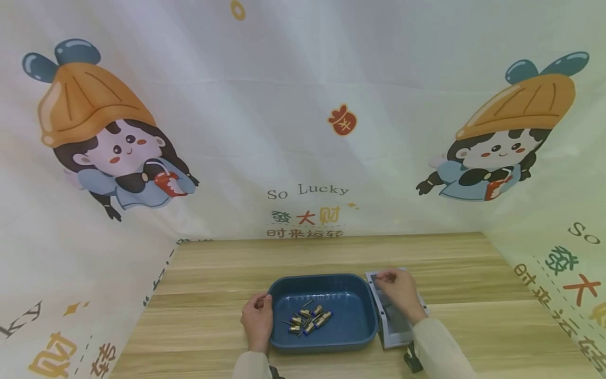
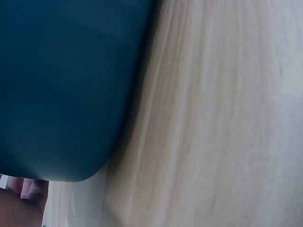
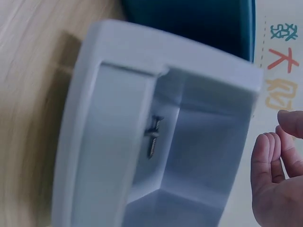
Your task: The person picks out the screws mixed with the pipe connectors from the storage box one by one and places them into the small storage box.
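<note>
My left hand (image 1: 258, 322) grips the left rim of a dark blue plastic tray (image 1: 326, 345), its thumb at the edge. In the left wrist view part of that hand (image 2: 21, 205) shows past the tray's corner. Inside the tray lies a small pile of brass-coloured fittings (image 1: 310, 329) with blue rings, mixed with thin metal screws. My right hand (image 1: 400, 292) hovers over a grey box (image 1: 402, 339) beside the tray. In the right wrist view its thumb and bent fingers stand slightly apart, nothing visible between them. A couple of dark screws (image 3: 154, 137) lie in the box.
A wood-grain table (image 1: 213, 273) carries the tray and the box. Pale printed cloth (image 1: 303, 158) rises behind the table and on both sides. The box stands close against the tray's right side.
</note>
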A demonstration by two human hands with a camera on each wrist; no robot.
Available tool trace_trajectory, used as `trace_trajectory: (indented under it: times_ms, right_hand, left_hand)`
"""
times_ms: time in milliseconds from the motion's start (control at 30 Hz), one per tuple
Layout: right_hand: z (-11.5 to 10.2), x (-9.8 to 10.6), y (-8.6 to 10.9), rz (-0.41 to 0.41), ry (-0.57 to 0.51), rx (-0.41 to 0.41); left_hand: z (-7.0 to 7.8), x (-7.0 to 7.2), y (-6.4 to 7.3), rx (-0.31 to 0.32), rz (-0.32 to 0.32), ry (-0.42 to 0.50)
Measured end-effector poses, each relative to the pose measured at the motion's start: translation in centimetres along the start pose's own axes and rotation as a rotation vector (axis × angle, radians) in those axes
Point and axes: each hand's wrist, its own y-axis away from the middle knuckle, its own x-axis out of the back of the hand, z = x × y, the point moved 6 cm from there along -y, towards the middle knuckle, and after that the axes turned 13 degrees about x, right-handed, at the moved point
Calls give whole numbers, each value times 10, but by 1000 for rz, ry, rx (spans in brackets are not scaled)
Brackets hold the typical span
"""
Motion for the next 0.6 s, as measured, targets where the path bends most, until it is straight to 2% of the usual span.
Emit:
trace_trajectory:
  times_ms: [333, 600]
  right_hand:
    - [-22, -22, -2, -40, -73, -3]
    - [-30, -43, 1, -27, -123, 33]
  left_hand:
    - [-1, 2, -1, 4, 4, 10]
    - [-1, 1, 1, 10, -8, -3]
